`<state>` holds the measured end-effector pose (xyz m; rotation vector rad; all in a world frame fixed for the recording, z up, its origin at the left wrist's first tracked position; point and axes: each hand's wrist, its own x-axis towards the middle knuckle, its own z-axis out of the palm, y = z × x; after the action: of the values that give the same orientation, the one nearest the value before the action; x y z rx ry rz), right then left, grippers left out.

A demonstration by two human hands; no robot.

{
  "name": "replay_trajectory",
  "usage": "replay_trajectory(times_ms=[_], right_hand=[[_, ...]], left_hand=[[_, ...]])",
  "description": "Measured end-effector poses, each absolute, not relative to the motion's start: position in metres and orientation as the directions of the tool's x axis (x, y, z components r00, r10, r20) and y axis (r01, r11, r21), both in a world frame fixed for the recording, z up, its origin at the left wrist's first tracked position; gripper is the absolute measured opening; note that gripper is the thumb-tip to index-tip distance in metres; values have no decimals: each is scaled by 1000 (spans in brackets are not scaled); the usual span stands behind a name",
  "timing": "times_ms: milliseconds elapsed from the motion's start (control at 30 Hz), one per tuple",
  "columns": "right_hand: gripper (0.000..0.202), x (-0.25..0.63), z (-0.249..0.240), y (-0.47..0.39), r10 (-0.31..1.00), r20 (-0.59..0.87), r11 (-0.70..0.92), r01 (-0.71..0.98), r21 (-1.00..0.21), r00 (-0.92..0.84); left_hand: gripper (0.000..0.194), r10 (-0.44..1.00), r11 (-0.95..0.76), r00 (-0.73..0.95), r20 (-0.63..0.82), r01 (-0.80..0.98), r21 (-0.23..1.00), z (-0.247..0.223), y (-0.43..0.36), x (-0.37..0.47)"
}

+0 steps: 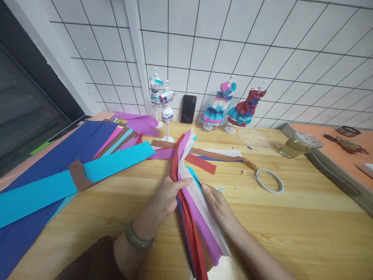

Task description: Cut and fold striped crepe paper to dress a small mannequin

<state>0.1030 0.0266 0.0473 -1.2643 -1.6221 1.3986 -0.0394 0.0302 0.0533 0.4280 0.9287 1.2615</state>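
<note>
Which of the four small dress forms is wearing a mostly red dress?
The far-right dress form. Its neighbour wears pink, white and blue layers, while the two dress forms left of the phone carry only coloured scraps on white.

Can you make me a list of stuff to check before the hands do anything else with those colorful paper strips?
1. Left hand has a grip on the paper strips: ok, its thumb lies across them.
2. Right hand is close by: ok, it is at the strips' right edge.
3. Right hand is holding a tool: cannot tell, the fingers hide too much.
4. Bottom ends of the strips line up: not ok, they end at different places.
5. Tape roll is out of the way: ok, it lies on the table, apart from the hands.
6. Cup is away from the paper strips: ok, it stands far to their right.
</note>
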Motion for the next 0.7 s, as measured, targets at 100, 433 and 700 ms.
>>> replay_trajectory(times_ms=[100, 433, 700], right_hand=[[42, 103, 47, 27, 938, -126, -41, 258, -965, -322], [40, 103, 47, 27, 943, -130, -48, 262, -964, -306], [38, 104, 48, 27, 928, -138, -56, 237, -970, -345]], left_hand=[[41, 937, 284, 17, -349, -616, 734, 52, 30, -40], [38, 942, 273, 15, -336, -618, 737, 53, 30, -40], [37, 949, 278, 62, -310, -630, 725, 53, 30, -45]])
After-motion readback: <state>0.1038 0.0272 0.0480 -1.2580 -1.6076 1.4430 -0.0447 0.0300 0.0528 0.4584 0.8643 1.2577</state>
